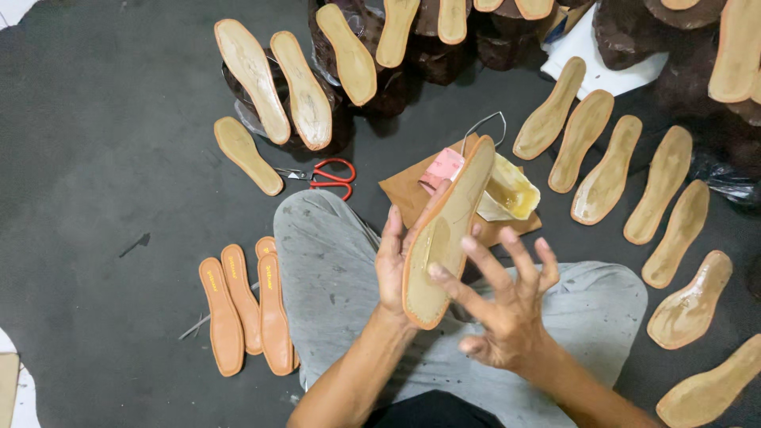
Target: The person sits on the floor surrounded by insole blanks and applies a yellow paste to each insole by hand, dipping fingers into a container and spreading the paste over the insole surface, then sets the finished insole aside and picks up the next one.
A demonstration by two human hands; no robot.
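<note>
We see four orange insoles (246,311) on floor, left of held sole (444,234). Red scissors (331,177) upper left of it. Left hand (392,265) grips sole edge, fingers curled behind. Right hand (507,305) fingers spread, fingertips brushing its face. Sole probably light, flexible, possibly glue-tacky; best held by edges. Nine tan soles (606,178) lie right.

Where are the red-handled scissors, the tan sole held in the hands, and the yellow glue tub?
red-handled scissors (331,177), head view, on a handle loop.
tan sole (444,230), head view, mid surface.
yellow glue tub (514,192), head view, inner wall.
</note>
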